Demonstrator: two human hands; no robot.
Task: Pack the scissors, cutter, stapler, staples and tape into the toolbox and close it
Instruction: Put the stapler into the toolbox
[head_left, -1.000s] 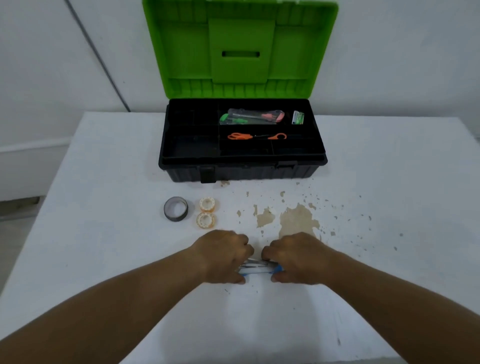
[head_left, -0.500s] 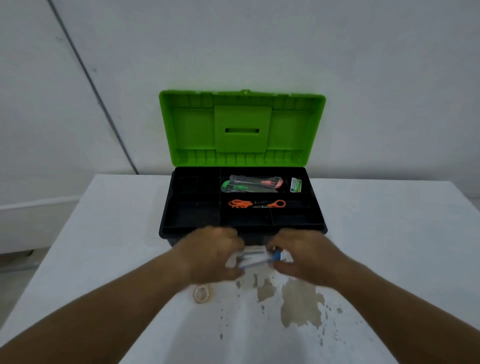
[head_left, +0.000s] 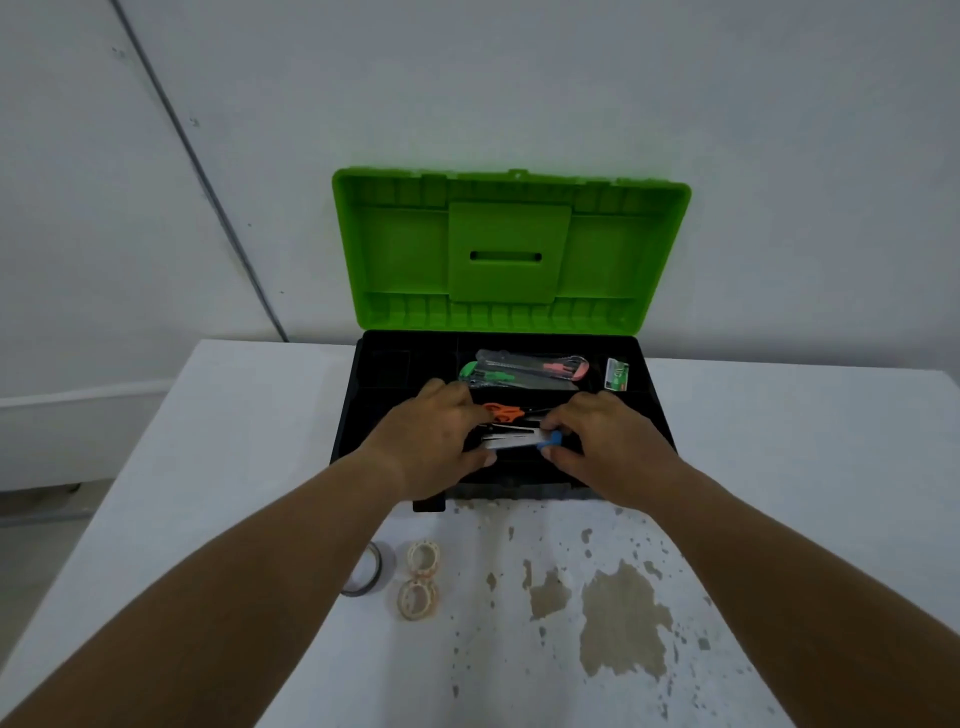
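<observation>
stapler now over toolbox, hands seemingly gripping

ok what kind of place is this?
Probably a bare workroom or test setup, not a home: plain white walls, a white table with flaking paint, and only a toolbox and tape rolls out.
</observation>
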